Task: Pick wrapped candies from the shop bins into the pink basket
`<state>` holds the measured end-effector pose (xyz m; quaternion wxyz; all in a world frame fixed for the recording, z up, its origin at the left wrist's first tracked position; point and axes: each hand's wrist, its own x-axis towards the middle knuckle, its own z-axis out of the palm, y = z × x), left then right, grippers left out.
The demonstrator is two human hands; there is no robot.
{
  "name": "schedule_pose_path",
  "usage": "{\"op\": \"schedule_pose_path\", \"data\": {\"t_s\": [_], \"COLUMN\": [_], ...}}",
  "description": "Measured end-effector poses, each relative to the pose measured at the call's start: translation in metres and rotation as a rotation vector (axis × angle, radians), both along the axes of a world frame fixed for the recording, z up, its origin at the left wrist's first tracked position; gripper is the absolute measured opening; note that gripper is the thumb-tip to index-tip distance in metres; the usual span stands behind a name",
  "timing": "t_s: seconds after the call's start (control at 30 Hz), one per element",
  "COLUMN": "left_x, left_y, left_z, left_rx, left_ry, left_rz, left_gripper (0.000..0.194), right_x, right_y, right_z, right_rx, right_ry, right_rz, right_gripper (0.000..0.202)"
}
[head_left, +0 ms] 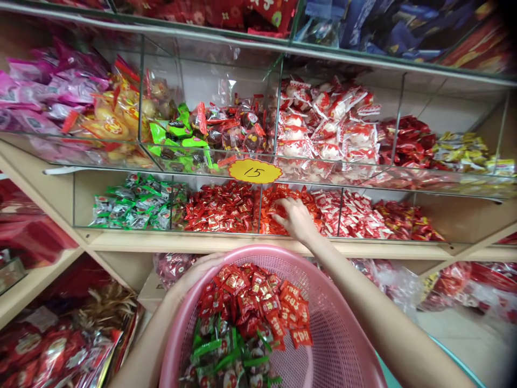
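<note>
My left hand [196, 274] holds the far left rim of a pink plastic basket [343, 323]. In the basket lie red-wrapped candies [246, 291], orange-red packets [294, 310] and green-and-clear wrapped candies [232, 353]. My right hand [297, 218] reaches into the lower shelf bin of orange-red packets [283, 194], its fingers apart and curved over them, with nothing visible between them. Left of that bin are red-wrapped candies [222, 207]; to its right are red-and-white ones [351, 213].
A yellow tag reading 15 [255, 171] hangs just above my right hand. Clear dividers and the upper shelf edge [202, 171] bound the bins. Green-and-silver candies [135, 202] sit at the left. Bagged goods [456, 283] lie under the wooden ledge [153, 242].
</note>
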<state>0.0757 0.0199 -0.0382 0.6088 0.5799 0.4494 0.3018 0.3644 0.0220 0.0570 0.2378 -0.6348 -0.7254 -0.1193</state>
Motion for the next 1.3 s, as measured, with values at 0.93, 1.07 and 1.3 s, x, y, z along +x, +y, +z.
{"op": "schedule_pose_path", "data": {"t_s": [0.93, 1.07, 1.3], "left_x": [0.013, 0.014, 0.015], "left_y": [-0.014, -0.014, -0.019], "left_z": [0.031, 0.030, 0.038], "left_rx": [-0.072, -0.074, -0.056], "left_ry": [-0.018, -0.008, -0.001], "left_rz": [0.030, 0.071, 0.101], "left_gripper": [0.049, 0.044, 0.031], "right_x": [0.001, 0.004, -0.002], "right_y": [-0.137, -0.160, -0.167], "right_z": [-0.014, -0.037, -0.046], "right_rx": [-0.283, -0.465, -0.585], "right_ry": [0.120, 0.003, -0.091], "right_rz": [0.370, 0.366, 0.400], "right_gripper": [0.033, 0.043, 0.052]}}
